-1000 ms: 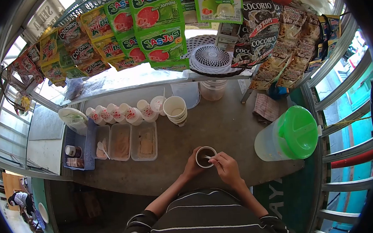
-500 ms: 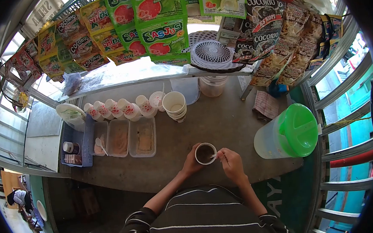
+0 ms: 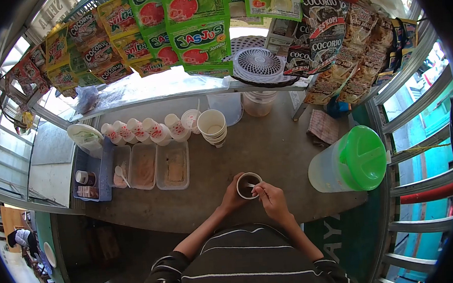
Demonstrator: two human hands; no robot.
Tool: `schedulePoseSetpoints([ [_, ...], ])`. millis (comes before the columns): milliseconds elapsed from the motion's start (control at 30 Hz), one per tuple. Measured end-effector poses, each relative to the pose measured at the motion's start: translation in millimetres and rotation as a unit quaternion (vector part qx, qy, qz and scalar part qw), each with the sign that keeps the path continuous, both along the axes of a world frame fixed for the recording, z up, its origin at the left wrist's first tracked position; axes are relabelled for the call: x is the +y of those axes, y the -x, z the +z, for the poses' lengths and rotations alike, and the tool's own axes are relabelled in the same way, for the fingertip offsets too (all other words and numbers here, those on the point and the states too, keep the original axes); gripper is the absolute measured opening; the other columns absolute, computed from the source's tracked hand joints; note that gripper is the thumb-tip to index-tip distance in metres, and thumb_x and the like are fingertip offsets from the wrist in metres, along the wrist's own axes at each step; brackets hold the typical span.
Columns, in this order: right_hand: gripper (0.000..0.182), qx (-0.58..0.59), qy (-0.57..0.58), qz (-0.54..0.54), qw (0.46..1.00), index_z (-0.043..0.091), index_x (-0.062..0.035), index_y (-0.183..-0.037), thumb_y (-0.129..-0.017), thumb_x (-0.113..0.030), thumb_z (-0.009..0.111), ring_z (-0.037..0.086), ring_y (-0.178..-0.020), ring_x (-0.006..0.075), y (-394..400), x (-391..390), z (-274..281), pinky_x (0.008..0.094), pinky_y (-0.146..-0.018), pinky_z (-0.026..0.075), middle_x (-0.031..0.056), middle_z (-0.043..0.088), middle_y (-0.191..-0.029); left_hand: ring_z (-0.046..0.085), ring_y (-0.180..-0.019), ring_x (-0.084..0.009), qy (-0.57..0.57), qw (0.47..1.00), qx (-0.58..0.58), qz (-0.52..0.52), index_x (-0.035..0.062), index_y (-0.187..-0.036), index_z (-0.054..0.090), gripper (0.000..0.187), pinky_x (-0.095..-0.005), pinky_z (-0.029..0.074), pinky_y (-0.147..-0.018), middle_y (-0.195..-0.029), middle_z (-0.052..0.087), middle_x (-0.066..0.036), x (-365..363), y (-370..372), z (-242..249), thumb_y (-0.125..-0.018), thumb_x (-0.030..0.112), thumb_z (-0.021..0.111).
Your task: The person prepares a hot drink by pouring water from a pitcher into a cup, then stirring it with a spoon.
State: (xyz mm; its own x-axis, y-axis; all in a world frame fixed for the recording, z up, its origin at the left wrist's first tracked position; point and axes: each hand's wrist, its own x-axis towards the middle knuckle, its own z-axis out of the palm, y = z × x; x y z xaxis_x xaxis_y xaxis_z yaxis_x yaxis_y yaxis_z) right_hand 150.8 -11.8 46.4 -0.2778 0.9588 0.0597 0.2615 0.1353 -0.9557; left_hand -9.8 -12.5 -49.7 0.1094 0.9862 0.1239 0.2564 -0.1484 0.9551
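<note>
Near the front edge of the counter (image 3: 268, 149) a paper cup (image 3: 240, 192) holds a dark brown liquid. My left hand (image 3: 231, 197) is wrapped round the cup's left side. Above its right rim, my right hand (image 3: 273, 200) pinches the handle of a white spoon (image 3: 250, 185), whose lower end is hidden in the liquid. A stack of white paper cups (image 3: 212, 125) stands behind, to the left. Three clear tubs hold powders, and a small white spoon (image 3: 122, 175) lies in the leftmost tub (image 3: 116, 185).
At the right stands a jug with a green lid (image 3: 365, 158), beside a folded checked cloth (image 3: 323, 127). A blue basket (image 3: 103, 172) sits far left. Sachets (image 3: 197, 44) hang overhead. A person (image 3: 22, 238) is visible outside, lower left.
My right hand has moved slightly left with the spoon, closer over the cup. My left hand remains around the cup.
</note>
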Motion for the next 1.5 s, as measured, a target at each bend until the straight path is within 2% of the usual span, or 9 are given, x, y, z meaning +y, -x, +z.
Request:
schedulePoseSetpoints([
  [267, 0.03, -0.058, 0.015, 0.004, 0.998, 0.055, -0.0023, -0.078, -0.099, -0.022, 0.044, 0.051, -0.058, 0.013, -11, 2, 8, 0.0272, -0.056, 0.042, 0.0055, 0.053, -0.063, 0.062, -0.103, -0.0228, -0.034, 0.999, 0.015, 0.0, 0.004, -0.124, 0.046, 0.072, -0.0335, 0.05, -0.086, -0.116, 0.058, -0.011, 1, 1, -12, -0.066, 0.019, 0.086],
  [333, 0.029, -0.084, 0.009, -0.005, 0.996, 0.058, -0.0046, -0.081, -0.096, -0.026, 0.047, 0.059, -0.063, 0.0321, -13, 2, 15, 0.0395, -0.058, 0.044, 0.0135, 0.058, -0.068, 0.062, -0.103, -0.0229, -0.029, 0.999, 0.015, 0.001, 0.0038, -0.124, 0.046, 0.072, -0.0336, 0.05, -0.087, -0.116, 0.058, -0.011, 1, 0, -11, -0.066, 0.019, 0.086],
  [467, 0.029, -0.092, -0.014, -0.01, 0.996, 0.058, -0.0047, -0.082, -0.096, -0.026, 0.046, 0.058, -0.063, 0.0326, -11, 2, 11, 0.0398, -0.059, 0.044, 0.013, 0.058, -0.068, 0.062, -0.103, -0.0232, -0.025, 1.0, 0.007, 0.004, 0.0036, -0.124, 0.045, 0.073, -0.0339, 0.05, -0.087, -0.116, 0.058, -0.011, 2, 0, -10, -0.065, 0.019, 0.086],
  [533, 0.029, -0.065, -0.033, -0.014, 0.997, 0.055, -0.0029, -0.079, -0.099, -0.022, 0.045, 0.052, -0.057, 0.0143, -8, 1, 6, 0.0279, -0.055, 0.041, 0.0067, 0.052, -0.062, 0.062, -0.102, -0.0233, -0.024, 1.0, 0.002, 0.007, 0.0036, -0.124, 0.046, 0.073, -0.034, 0.05, -0.087, -0.117, 0.058, -0.011, 1, 0, -10, -0.065, 0.019, 0.086],
  [667, 0.026, -0.043, -0.015, -0.019, 0.999, 0.057, -0.0027, -0.083, -0.099, -0.021, 0.045, 0.054, -0.058, 0.0138, -2, -1, 2, 0.0271, -0.057, 0.043, 0.0061, 0.055, -0.065, 0.061, -0.106, -0.0234, -0.006, 1.0, -0.009, -0.004, 0.0028, -0.126, 0.044, 0.072, -0.0333, 0.049, -0.088, -0.116, 0.059, -0.013, 0, -1, 1, -0.067, 0.014, 0.083],
  [733, 0.025, -0.014, 0.005, -0.024, 1.0, 0.06, -0.0043, -0.087, -0.096, -0.024, 0.048, 0.062, -0.067, 0.0287, 2, -2, 4, 0.0356, -0.06, 0.046, 0.0121, 0.062, -0.073, 0.061, -0.106, -0.0234, 0.003, 1.0, -0.022, -0.006, 0.003, -0.127, 0.043, 0.072, -0.0332, 0.049, -0.088, -0.115, 0.059, -0.013, -1, -1, 2, -0.067, 0.014, 0.083],
  [867, 0.024, -0.035, 0.012, -0.015, 0.999, 0.06, -0.0039, -0.089, -0.096, -0.023, 0.048, 0.062, -0.068, 0.0295, -1, -3, 6, 0.036, -0.061, 0.047, 0.0128, 0.063, -0.075, 0.061, -0.106, -0.0237, 0.015, 1.0, -0.025, -0.01, 0.0029, -0.127, 0.043, 0.073, -0.0331, 0.049, -0.089, -0.115, 0.059, -0.013, 0, 0, -3, -0.067, 0.015, 0.083],
  [933, 0.025, -0.056, 0.002, 0.01, 0.998, 0.058, -0.0022, -0.088, -0.098, -0.021, 0.046, 0.056, -0.06, 0.0139, -5, -2, 6, 0.0274, -0.058, 0.045, 0.0063, 0.058, -0.069, 0.061, -0.106, -0.024, 0.013, 1.0, -0.024, -0.01, 0.0027, -0.127, 0.043, 0.074, -0.0332, 0.049, -0.089, -0.116, 0.059, -0.013, 1, 0, -4, -0.067, 0.015, 0.083],
  [1500, 0.026, -0.028, -0.031, -0.006, 0.999, 0.064, -0.001, -0.095, -0.098, -0.021, 0.048, 0.057, -0.063, 0.0129, -7, -7, 8, 0.0263, -0.06, 0.046, 0.0073, 0.062, -0.078, 0.061, -0.105, -0.0246, 0.009, 1.0, -0.012, -0.008, 0.0037, -0.127, 0.043, 0.075, -0.0339, 0.049, -0.088, -0.115, 0.058, -0.012, 1, 0, 0, -0.067, 0.019, 0.085],
])
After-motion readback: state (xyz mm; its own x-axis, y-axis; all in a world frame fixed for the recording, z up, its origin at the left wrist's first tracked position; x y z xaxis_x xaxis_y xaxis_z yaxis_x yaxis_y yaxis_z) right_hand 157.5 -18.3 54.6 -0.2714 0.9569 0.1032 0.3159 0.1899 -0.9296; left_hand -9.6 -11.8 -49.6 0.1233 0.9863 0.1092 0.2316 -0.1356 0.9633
